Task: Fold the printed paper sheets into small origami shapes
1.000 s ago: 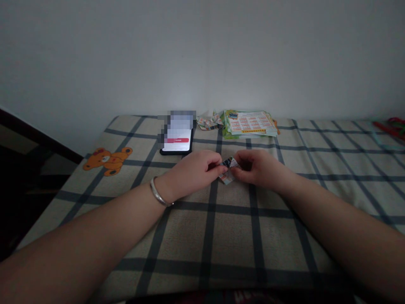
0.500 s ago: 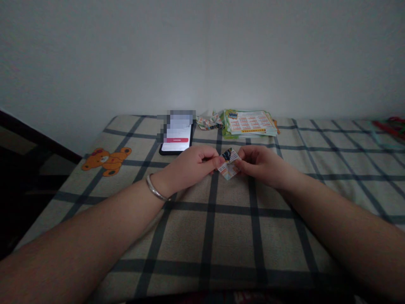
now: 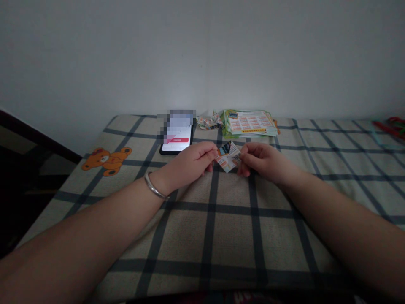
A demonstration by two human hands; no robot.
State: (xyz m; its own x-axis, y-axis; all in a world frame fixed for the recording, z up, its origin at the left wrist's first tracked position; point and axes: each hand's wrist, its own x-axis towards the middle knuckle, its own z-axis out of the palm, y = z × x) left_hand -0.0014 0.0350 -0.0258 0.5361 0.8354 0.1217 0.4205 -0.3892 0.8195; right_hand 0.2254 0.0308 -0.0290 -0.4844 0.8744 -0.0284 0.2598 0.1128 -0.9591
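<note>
A small square of folded printed paper is held up between my two hands, one corner pointing down toward me. My left hand, with a silver bangle at its wrist, pinches the left corner. At the right corner, my right hand has its thumb and forefinger closed on the paper's edge. Beyond the hands lies a stack of printed sheets, and against its left side sit some folded paper pieces of similar print.
A phone with a lit screen lies behind my left hand. An orange bear picture is at the left on the checked cloth. A wall rises behind, and a red item lies far right.
Both hands have lifted slightly away from me with the paper. The thumbs have moved off the paper's middle to its side corners, so more of its face shows.
</note>
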